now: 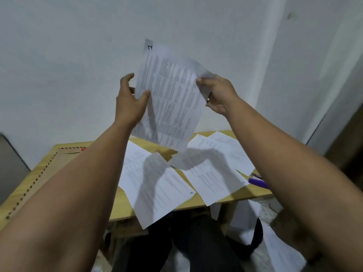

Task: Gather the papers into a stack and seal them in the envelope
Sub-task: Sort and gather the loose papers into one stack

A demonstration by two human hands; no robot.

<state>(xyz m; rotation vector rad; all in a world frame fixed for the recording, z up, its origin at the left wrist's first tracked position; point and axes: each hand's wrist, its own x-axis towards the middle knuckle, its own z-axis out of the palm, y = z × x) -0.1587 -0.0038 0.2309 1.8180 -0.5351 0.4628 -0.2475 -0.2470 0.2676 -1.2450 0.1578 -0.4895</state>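
A printed sheet marked with a handwritten number at its top corner is held up in the air above the table. My left hand grips its left edge, thumb on the front. My right hand pinches its right edge. Several more printed papers lie spread and overlapping on the wooden table, one hanging over the front edge. A brown envelope with a dashed red and dark border lies flat at the table's left, partly hidden by my left forearm.
A purple pen lies at the table's right edge beside my right forearm. A white wall stands right behind the table. Dark trouser legs show below the table's front edge, and a white sheet lies low at the right.
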